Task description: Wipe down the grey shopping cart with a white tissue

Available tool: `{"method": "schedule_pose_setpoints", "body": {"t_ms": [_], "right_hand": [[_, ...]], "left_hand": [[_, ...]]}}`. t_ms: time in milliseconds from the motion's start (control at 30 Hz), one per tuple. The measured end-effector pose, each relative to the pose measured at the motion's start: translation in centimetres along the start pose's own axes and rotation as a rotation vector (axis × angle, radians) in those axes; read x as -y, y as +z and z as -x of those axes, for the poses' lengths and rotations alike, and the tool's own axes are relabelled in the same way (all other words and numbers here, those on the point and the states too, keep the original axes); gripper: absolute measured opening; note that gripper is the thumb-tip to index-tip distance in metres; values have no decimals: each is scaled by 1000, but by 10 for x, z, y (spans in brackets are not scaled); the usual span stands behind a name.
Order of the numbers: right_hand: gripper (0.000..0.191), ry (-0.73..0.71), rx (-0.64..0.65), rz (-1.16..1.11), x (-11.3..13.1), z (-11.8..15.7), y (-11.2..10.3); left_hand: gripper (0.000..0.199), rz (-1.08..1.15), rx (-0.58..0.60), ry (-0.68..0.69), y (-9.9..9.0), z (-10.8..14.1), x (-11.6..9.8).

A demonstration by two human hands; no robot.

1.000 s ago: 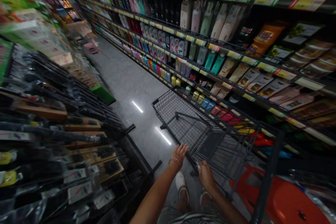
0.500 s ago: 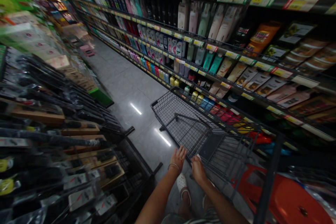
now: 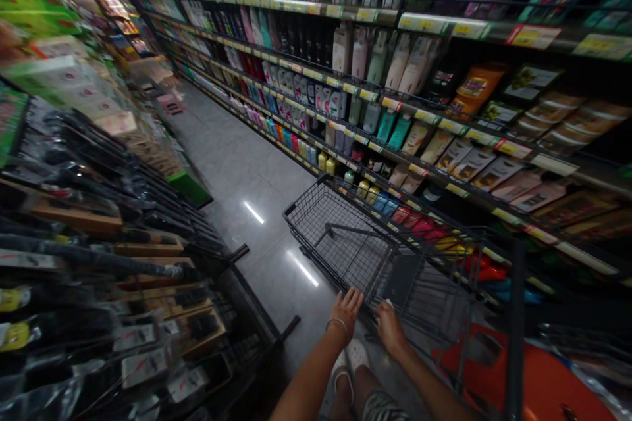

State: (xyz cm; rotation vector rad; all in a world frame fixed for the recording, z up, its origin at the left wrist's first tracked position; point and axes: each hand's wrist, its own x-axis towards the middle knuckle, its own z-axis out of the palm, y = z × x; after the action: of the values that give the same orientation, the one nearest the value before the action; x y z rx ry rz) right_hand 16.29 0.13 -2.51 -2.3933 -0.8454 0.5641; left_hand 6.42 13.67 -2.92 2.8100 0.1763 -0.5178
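A dark wire shopping cart (image 3: 323, 237) stands in front of me at an angle, with a dark flat panel (image 3: 399, 276) in its basket. My left hand (image 3: 347, 310), a thin band on its wrist, is by the cart's near side rim. Its fingers are stretched out and hold nothing I can see; whether they touch the rim I cannot tell. Close beside it, my right hand (image 3: 390, 327) has its fingers closed. A small white piece (image 3: 388, 302) shows at their tips, too small to name.
Shelves with bottles, tubes and yellow price tags (image 3: 368, 14) run along the right. Packaged goods (image 3: 148, 316) and a dark rack foot (image 3: 291, 327) line the left. Grey aisle floor (image 3: 257, 174) lies between. A large orange object (image 3: 533, 375) sits at lower right, behind cart bars.
The view has tilted up slightly, and the shelves sit lower in it. Both hands have shifted a little right and down in view. Both of my white clogs now show together below them.
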Motion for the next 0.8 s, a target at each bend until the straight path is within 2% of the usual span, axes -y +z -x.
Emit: {"method": "schedule_pose_setpoints", "body": {"t_ms": [233,433,633,800], "right_hand": [[26,-21,-136,-86,-22,13,-26],[25,-26,-227,-175,-28,26,-41],[19,-13,-183,-205,-34,25,-44],[22,-60,-51,-241,-5,-15,-28]], "left_hand": [[93,42,129,27,-11,-10,-24],[108,67,220,13,-18,-15,-36],[111,89,275,-8,-16,-17,-35],[111,116,302,-59,-12,-22,-29]]}}
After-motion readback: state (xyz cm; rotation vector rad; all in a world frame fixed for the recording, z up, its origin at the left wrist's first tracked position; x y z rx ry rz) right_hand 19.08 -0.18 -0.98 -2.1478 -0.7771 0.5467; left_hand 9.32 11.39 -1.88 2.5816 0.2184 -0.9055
